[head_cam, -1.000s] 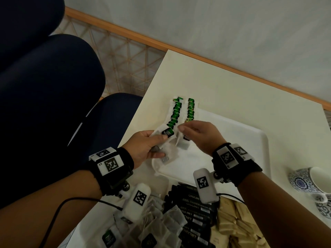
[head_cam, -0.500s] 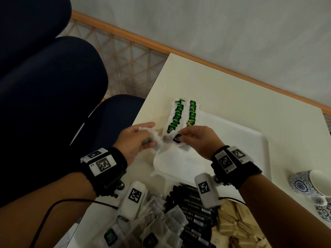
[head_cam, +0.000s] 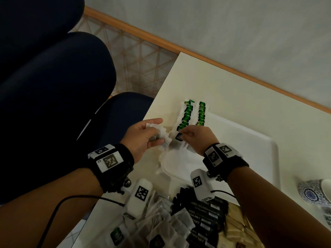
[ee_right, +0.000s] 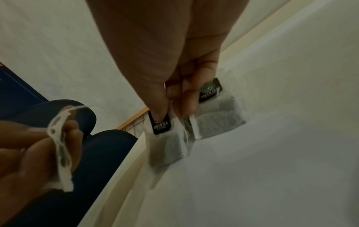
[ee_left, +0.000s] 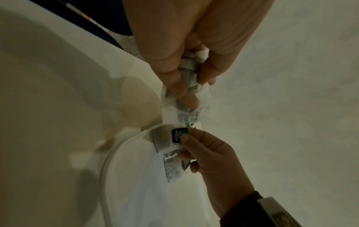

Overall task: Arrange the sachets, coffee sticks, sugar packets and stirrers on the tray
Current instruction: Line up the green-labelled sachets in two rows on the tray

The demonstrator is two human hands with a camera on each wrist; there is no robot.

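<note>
Two rows of green-tagged tea sachets [head_cam: 194,114] lie on the white tray [head_cam: 250,145] at its far left corner. My left hand [head_cam: 143,135] grips a small bunch of white tea sachets [head_cam: 158,133] [ee_left: 189,76] just left of the tray. My right hand [head_cam: 195,138] pinches the black-green tag of one sachet [ee_right: 165,138] [ee_left: 177,136] at the near end of the left row, over the tray's edge. Another sachet [ee_right: 217,115] lies just behind its fingers.
Near me on the table lie a heap of loose tea sachets [head_cam: 161,228], black coffee sticks [head_cam: 202,217] and brown sugar packets [head_cam: 240,228]. A blue-patterned cup [head_cam: 315,192] stands at the right edge. Dark chairs [head_cam: 53,86] are left of the table.
My left hand has drawn away to the left with its bunch of sachets. The right hand has taken one sachet by its tag and holds it at the near end of the left row.
</note>
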